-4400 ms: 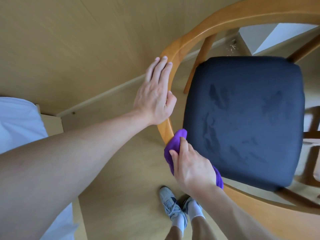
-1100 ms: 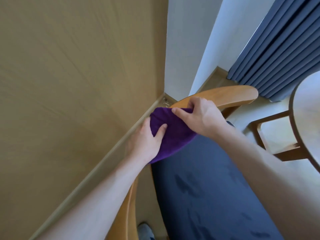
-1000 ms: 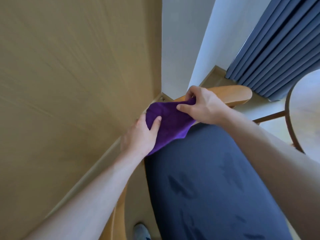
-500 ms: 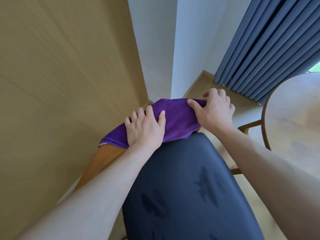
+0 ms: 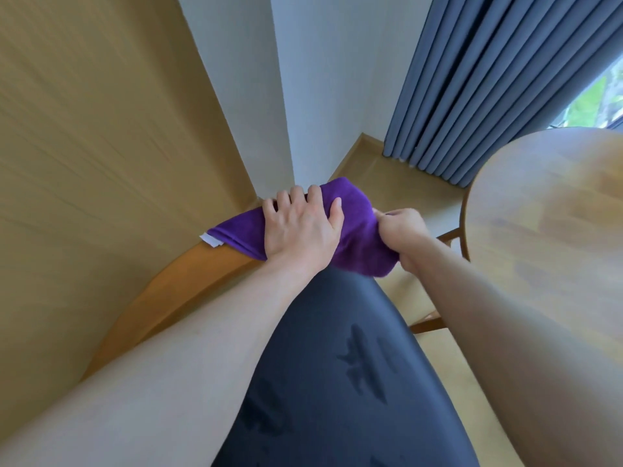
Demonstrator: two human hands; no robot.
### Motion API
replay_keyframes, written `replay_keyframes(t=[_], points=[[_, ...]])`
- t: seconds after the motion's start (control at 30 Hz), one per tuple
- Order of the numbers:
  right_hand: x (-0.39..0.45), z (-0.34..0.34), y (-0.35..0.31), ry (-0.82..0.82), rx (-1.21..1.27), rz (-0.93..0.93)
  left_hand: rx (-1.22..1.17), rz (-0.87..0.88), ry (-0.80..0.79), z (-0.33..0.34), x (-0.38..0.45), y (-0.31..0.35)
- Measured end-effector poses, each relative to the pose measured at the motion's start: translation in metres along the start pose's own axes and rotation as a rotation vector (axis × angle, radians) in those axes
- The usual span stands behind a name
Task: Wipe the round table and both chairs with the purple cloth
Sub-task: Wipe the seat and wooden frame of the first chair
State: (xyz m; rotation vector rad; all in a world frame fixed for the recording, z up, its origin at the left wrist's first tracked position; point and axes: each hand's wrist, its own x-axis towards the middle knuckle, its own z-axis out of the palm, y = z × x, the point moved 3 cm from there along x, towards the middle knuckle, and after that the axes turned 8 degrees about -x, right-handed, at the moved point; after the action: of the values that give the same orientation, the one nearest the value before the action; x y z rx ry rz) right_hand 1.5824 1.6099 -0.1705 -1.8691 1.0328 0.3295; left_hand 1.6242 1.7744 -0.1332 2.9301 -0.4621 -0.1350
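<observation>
The purple cloth (image 5: 357,230) was held by both hands. The left hand (image 5: 300,230) was laid on top of it, palm down, with the fingers curled over the far edge of the fabric and the thumb spread out across the cloth toward the right. The right hand (image 5: 403,235) was closed round the cloth's right end, which was bunched in a curled grip; the fingertips themselves were hidden by the fabric and the back of the hand. The cloth was draped over the curved wooden backrest rail (image 5: 188,288) of the chair, at the rail's top, and was pressed against it under the left palm. A small white label (image 5: 211,241) was seen at the cloth's left corner, lying on the wood. Below the rail, the chair's dark seat cushion (image 5: 337,382) was seen between the two forearms, marked with several darker patches. The round table (image 5: 546,230) was placed to the right, its wooden edge near the right wrist but not touched by it. Behind the chair, a tan panelled wall (image 5: 84,129) was met by a white wall corner (image 5: 286,79), and blue-grey curtains (image 5: 488,79) were hung down to the floor beyond the table.
</observation>
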Motion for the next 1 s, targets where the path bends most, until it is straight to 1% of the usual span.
replay_keyframes(t=[0.07, 0.13, 0.17, 0.23, 0.27, 0.3, 0.37, 0.43, 0.5, 0.57, 0.63, 0.67, 0.7, 0.77, 0.83, 0.9, 1.0], points=[[-0.004, -0.001, 0.007, 0.02, -0.012, -0.006, 0.017, 0.026, -0.003, 0.001, 0.002, 0.007], [-0.007, -0.009, 0.011, 0.026, 0.068, 0.006, 0.034, 0.057, -0.007, 0.001, 0.004, 0.01], [-0.008, -0.015, 0.013, 0.006, 0.145, 0.029, 0.034, 0.069, -0.01, 0.001, 0.005, 0.011], [-0.013, -0.025, 0.015, -0.091, 0.293, 0.069, -0.002, 0.094, -0.029, 0.0, 0.007, 0.007], [-0.015, -0.029, 0.015, -0.122, 0.333, 0.047, -0.039, 0.114, -0.042, -0.001, 0.007, 0.002], [-0.017, -0.034, 0.015, -0.119, 0.33, 0.006, -0.079, 0.14, -0.058, -0.002, 0.007, -0.003], [-0.02, -0.04, 0.009, -0.033, 0.227, -0.126, -0.124, 0.192, -0.088, -0.007, 0.003, -0.018], [-0.031, -0.039, -0.003, 0.121, 0.081, -0.302, -0.122, 0.218, -0.103, -0.013, -0.005, -0.034], [-0.046, -0.031, -0.02, 0.314, -0.051, -0.514, -0.127, 0.191, -0.125, -0.02, -0.014, -0.053], [-0.063, -0.016, -0.035, 0.469, -0.18, -0.688, -0.142, 0.134, -0.151, -0.027, -0.023, -0.075], [-0.079, 0.003, -0.045, 0.551, -0.411, -0.786, -0.168, 0.087, -0.161, -0.033, -0.036, -0.098], [-0.085, 0.014, -0.046, 0.539, -0.522, -0.812, -0.178, 0.07, -0.163, -0.036, -0.044, -0.109], [-0.092, 0.026, -0.046, 0.487, -0.606, -0.818, -0.18, 0.051, -0.164, -0.038, -0.053, -0.119], [-0.102, 0.052, -0.042, 0.344, -0.698, -0.769, -0.164, 0.011, -0.162, -0.04, -0.07, -0.138], [-0.107, 0.075, -0.037, 0.263, -0.768, -0.697, -0.144, -0.025, -0.158, -0.041, -0.084, -0.155], [-0.107, 0.09, -0.035, 0.24, -0.817, -0.648, -0.126, -0.045, -0.147, -0.042, -0.096, -0.169], [-0.108, 0.095, -0.037, 0.274, -0.739, -0.634, -0.129, -0.043, -0.135, -0.042, -0.101, -0.176]])
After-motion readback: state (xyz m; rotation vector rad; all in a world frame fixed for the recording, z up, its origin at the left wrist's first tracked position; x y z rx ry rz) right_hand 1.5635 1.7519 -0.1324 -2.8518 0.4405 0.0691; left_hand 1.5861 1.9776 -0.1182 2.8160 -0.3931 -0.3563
